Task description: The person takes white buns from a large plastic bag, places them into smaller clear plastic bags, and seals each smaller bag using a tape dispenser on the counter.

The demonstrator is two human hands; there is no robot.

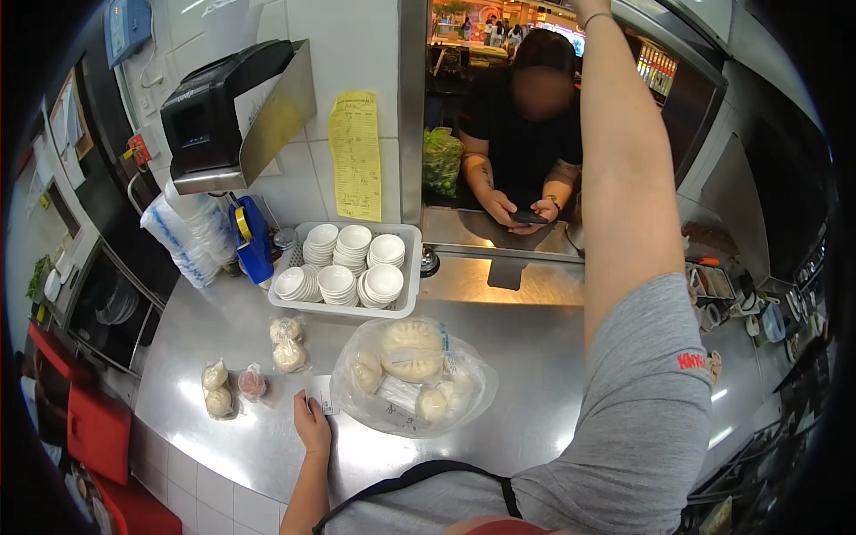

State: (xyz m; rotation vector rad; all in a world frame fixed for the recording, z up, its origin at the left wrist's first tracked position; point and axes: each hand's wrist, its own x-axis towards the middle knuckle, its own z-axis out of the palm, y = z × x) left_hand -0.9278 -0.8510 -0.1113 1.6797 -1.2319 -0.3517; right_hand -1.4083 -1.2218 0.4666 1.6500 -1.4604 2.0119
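Note:
My left hand [313,422] holds a small printed paper slip [324,394] over the steel counter [535,394]. Just right of the slip lies a large clear plastic bag [475,374] of pale buns [412,348], with handwriting on its plastic. Left of the hand are a wrapped reddish round item [252,384], a wrapped pair of pale buns [217,390] and another wrapped pair [287,344]. My right arm stretches up past the serving window; its hand is out of view beyond the top edge, with only the banded wrist showing.
A grey plastic basket [412,267] of stacked white bowls [354,237] sits at the back, beside a call bell [429,261]. A blue tape dispenser [253,234] stands left, under a wall-mounted printer [214,114]. Behind the window, a person [515,147] holds a phone [528,217].

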